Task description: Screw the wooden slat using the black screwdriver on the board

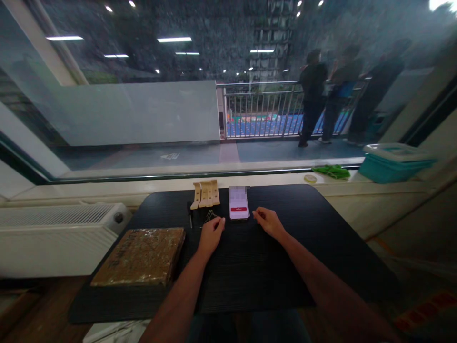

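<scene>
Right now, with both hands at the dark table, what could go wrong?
The small thin pieces lie right by the left hand, so a careless sweep might scatter them. The phone lies between the two hands, where either could knock it. The wrapped brown bundle sits close to the table's left edge; a bump from the left forearm might push it over.

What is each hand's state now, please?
Left hand: fingers curled, near small metal pieces; any grip unclear.
Right hand: fingers curled, beside the phone; any grip unclear.

Wood-like pieces (204,195), matt black table (250,271)
</scene>
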{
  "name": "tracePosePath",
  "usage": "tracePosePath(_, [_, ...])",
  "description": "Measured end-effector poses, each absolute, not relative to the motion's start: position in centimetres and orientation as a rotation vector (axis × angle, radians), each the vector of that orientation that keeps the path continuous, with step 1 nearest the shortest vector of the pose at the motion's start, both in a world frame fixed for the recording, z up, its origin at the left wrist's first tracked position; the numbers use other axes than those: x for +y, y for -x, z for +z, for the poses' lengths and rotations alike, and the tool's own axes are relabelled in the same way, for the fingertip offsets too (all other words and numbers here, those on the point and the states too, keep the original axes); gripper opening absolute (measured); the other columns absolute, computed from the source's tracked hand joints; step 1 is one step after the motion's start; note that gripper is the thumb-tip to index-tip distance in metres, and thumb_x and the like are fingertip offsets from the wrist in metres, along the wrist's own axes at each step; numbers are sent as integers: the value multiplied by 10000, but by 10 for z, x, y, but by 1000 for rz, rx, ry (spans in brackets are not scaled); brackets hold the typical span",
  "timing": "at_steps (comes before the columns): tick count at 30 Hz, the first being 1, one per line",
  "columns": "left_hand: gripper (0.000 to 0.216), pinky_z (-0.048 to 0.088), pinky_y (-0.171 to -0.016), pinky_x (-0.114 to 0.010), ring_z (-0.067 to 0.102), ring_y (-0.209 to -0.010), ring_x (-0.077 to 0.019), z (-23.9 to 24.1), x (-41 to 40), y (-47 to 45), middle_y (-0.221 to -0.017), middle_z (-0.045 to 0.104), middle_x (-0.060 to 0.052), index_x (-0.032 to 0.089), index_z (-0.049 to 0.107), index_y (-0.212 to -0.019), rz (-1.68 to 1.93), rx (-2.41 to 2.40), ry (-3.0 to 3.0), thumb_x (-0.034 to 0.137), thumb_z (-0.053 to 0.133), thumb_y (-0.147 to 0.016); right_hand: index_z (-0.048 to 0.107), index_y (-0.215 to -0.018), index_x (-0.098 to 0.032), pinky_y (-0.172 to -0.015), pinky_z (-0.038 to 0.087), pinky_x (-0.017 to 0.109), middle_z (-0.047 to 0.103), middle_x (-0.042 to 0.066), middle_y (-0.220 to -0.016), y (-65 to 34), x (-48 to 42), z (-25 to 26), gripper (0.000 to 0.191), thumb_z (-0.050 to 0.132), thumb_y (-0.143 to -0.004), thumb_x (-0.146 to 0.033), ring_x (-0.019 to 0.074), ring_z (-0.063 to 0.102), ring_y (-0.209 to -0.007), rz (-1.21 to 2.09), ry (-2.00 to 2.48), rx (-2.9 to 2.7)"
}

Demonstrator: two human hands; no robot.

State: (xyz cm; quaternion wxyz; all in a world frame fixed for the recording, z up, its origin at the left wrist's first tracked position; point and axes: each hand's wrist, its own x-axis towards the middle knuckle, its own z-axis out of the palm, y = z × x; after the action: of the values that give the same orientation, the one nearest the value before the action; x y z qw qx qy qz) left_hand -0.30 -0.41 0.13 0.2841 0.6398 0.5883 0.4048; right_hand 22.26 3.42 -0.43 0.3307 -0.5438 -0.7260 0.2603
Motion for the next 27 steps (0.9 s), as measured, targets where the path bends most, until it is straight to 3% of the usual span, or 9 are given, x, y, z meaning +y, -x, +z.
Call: tracePosePath(27, [353,307,-575,-254,434,-542,-125,2,-6,2,-504,416,37,186,411,-518,1119,1583,-1731,345,426,-833,592,-691,-174,-611,433,265,561,-12,-589,-224,36,-9,316,469,-914,-362,132,545,-582,655,1466,-1880])
